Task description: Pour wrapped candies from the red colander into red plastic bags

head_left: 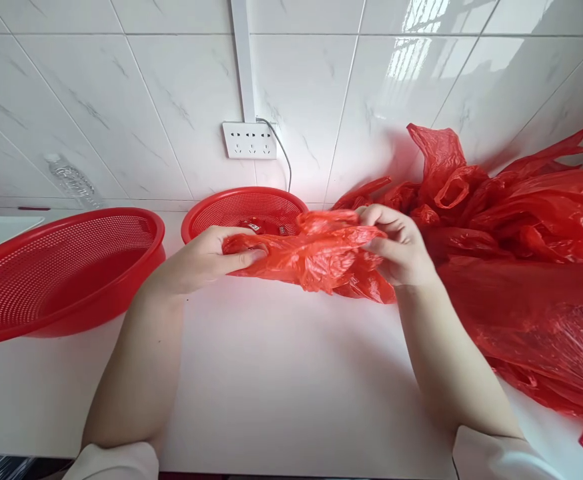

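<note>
Bag [316, 257] near basket rim [244, 191], open tabletop [291, 380] below

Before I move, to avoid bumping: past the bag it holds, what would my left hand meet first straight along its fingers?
Likely your right hand, holding the red bag too; depth is unclear.

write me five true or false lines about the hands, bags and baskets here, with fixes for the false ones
1. The left hand grips a crumpled red plastic bag. True.
2. The right hand touches nothing. False: it pinches the same bag.
3. Small items lie in the round red perforated plastic basket. True.
4. The heap of red plastic bags is on the person's left. False: it is on the right.
5. A white rectangular socket panel is on the wall. True.
</note>
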A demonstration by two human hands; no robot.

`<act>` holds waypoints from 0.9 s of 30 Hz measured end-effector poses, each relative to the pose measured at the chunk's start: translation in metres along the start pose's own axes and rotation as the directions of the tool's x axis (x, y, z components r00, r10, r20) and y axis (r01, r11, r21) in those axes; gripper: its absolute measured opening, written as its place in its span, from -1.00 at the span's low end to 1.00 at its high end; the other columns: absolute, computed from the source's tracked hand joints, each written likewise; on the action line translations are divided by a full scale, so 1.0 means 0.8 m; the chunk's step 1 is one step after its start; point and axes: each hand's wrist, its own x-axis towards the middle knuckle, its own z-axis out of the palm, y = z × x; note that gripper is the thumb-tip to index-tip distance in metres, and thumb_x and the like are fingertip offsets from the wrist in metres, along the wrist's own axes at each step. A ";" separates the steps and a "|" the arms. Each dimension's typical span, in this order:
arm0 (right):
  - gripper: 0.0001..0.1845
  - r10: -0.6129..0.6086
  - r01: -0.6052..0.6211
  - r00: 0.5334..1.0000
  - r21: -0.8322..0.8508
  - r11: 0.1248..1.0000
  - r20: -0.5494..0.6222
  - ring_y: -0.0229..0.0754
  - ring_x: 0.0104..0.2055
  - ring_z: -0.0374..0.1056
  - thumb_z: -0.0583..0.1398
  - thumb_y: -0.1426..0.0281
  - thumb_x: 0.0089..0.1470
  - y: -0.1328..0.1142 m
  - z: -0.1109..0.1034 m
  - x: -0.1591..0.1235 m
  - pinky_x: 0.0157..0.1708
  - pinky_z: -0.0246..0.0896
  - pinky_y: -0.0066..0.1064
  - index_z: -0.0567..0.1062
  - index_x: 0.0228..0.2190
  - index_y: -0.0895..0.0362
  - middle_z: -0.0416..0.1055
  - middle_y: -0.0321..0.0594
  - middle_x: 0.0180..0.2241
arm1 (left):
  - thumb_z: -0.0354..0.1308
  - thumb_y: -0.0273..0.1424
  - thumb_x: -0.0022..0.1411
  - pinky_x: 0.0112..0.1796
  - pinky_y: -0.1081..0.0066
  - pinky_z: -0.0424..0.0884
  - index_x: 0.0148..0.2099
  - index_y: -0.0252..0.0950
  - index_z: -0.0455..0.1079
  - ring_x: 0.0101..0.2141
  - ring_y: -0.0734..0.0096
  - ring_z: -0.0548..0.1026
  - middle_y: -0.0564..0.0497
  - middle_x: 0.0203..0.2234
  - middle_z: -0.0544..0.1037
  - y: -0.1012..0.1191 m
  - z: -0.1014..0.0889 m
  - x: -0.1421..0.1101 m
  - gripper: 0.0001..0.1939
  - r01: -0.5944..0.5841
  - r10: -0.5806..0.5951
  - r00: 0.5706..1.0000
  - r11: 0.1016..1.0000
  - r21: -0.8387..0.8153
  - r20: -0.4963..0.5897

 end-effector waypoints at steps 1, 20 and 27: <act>-0.85 0.009 -0.007 0.999 0.049 0.999 -0.047 -0.21 -0.39 0.28 0.32 0.35 -0.08 -0.004 -0.006 0.000 -0.39 0.22 -0.34 0.43 -0.46 0.06 0.34 -0.28 -0.42 | 0.25 -0.14 0.11 -0.33 0.44 0.43 -0.21 -0.20 0.55 -0.28 0.29 0.50 -0.01 -0.31 0.57 -0.003 -0.004 0.000 -0.72 0.040 -0.039 0.999 0.999 0.030 -0.018; -0.79 0.195 -0.186 0.980 -0.498 0.847 -0.034 -0.18 -0.35 0.33 0.19 0.27 0.15 0.004 -0.010 0.003 -0.30 0.25 -0.31 0.45 -0.17 0.07 0.41 -0.26 -0.41 | 0.49 -0.04 -0.35 0.17 0.10 0.18 0.10 -0.13 0.47 0.18 -0.17 0.26 -0.20 0.17 0.36 0.010 -0.010 0.000 -0.12 -0.335 0.365 0.595 0.922 -0.192 0.716; -0.83 0.183 -0.189 0.982 -0.397 0.898 -0.054 -0.23 -0.38 0.31 0.16 0.25 0.18 0.010 0.004 0.002 -0.32 0.24 -0.35 0.42 -0.28 0.10 0.40 -0.26 -0.41 | 0.42 0.13 -0.42 -0.05 0.22 0.43 -0.24 -0.12 0.62 -0.20 -0.03 0.58 -0.16 -0.33 0.62 0.035 0.009 0.011 -0.34 -0.113 0.309 0.579 0.947 -0.302 0.754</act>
